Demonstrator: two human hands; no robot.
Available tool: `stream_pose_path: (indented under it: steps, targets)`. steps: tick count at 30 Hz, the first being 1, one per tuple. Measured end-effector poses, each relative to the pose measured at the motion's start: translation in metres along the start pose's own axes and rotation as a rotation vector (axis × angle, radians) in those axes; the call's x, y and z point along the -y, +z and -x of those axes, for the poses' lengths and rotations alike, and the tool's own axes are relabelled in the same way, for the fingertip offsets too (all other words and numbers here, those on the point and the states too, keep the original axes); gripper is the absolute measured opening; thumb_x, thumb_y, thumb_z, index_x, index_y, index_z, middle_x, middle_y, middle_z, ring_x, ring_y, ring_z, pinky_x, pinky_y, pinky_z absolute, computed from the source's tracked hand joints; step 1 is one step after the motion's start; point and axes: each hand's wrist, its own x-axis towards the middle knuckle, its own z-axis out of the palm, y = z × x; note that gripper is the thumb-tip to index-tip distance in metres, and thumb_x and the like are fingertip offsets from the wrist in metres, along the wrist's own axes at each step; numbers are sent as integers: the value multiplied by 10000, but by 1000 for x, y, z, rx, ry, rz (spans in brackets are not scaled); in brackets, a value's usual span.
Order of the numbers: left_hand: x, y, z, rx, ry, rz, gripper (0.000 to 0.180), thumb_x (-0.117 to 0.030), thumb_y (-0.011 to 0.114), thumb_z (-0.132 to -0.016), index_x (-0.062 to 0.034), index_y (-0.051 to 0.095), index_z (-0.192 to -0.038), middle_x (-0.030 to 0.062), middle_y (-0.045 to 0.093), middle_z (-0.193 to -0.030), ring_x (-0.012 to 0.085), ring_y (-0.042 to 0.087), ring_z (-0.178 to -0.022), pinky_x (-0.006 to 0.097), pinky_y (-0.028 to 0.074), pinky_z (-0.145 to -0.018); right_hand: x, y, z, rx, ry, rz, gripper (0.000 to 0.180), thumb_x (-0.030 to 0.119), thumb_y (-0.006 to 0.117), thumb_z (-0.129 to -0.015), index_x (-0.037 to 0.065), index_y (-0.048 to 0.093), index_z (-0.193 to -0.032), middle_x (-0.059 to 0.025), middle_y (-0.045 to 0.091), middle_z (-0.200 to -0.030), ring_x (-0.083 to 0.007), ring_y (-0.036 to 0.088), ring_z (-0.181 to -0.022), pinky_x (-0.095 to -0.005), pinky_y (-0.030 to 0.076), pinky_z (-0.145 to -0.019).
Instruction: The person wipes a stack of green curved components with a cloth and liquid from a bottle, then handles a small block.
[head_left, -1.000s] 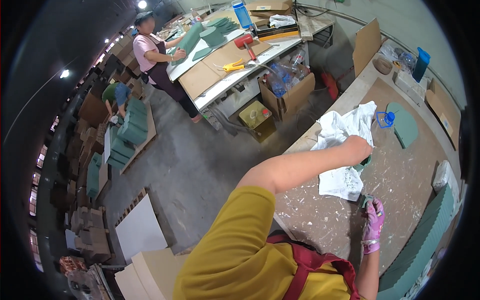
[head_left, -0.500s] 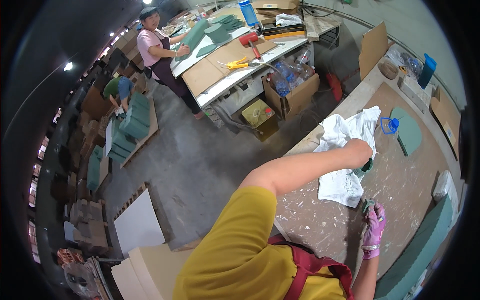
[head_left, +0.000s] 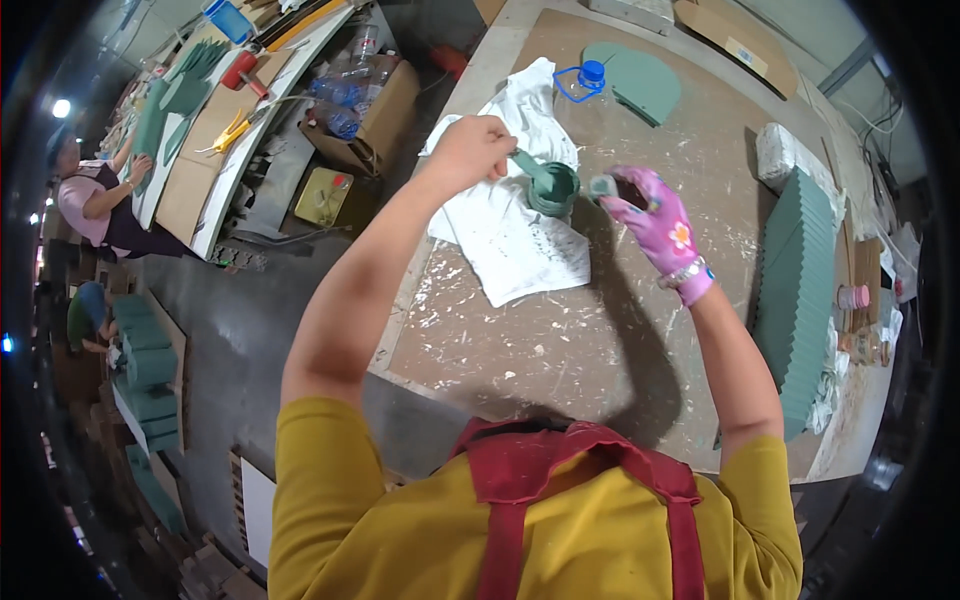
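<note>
While the left hand (head_left: 472,155) pinches a green stick (head_left: 530,163) over a green jar (head_left: 553,197) by a rumpled white cloth (head_left: 530,270), the gloved right hand (head_left: 645,210)'s got some greyish-green bit (head_left: 603,187). Blue-capped bottle (head_left: 590,78) and green panel (head_left: 655,85) sit behind, ridged green stack (head_left: 795,300) off right. Desk (head_left: 480,350)'s brown, white-flecked; grey floor (head_left: 270,340) left, co-worker (head_left: 100,205) beyond.

Grey floor (head_left: 245,345), white table (head_left: 149,198), glowing lamp (head_left: 61,108)

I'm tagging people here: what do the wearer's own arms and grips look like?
Both sleeves are short and mustard-yellow. The left grip is bare; the right grip wears a pink-purple glove with a flower print, and a pale band at the wrist.
</note>
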Motion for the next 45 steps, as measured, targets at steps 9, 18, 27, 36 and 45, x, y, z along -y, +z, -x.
stream_pose_path:
  steps: [9, 18, 27, 36, 45]
  targets:
    - [-5, -2, 9, 28, -56, 221, 205, -181, 577, -873, 14, 612, -820, 48, 604, -645, 106, 549, -564, 228, 415, -554, 10, 28, -23, 62, -196, 262, 280, 207, 672, -807, 78, 615, -1049, -131, 620, -960, -327, 610, -893, -409, 485, -764]
    - [-2, -1, 14, 45, -90, 312, 190, -176, 565, -885, 5, 604, -840, 46, 608, -663, 103, 552, -573, 214, 398, -568, 14, 34, -28, 78, -274, 332, 302, 202, 667, -804, 77, 613, -1073, -137, 622, -956, -327, 607, -901, -410, 483, -764]
    - [28, 19, 39, -26, -166, 440, 207, -199, 538, -931, -2, 573, -985, 72, 655, -793, 112, 616, -702, 203, 420, -617, -8, 17, -18, 159, 507, -694, 254, 231, 567, -925, 56, 564, -1109, -26, 662, -903, -74, 602, -672, -209, 457, -555]
    - [41, 61, 77, -162, -339, 988, 186, -178, 536, -949, -20, 536, -1047, 80, 640, -906, 146, 616, -854, 236, 452, -691, -6, 20, -8, 189, 614, -953, 212, 208, 541, -938, 72, 569, -1098, -39, 661, -948, -93, 563, -691, -244, 465, -572]
    - [34, 94, 75, -95, -332, 1285, 154, -160, 555, -946, -18, 549, -1007, 69, 616, -888, 136, 590, -819, 218, 451, -659, -15, 30, -11, 203, 671, -1077, 177, 236, 532, -953, 86, 584, -1031, -33, 654, -935, -95, 541, -662, -233, 432, -540]
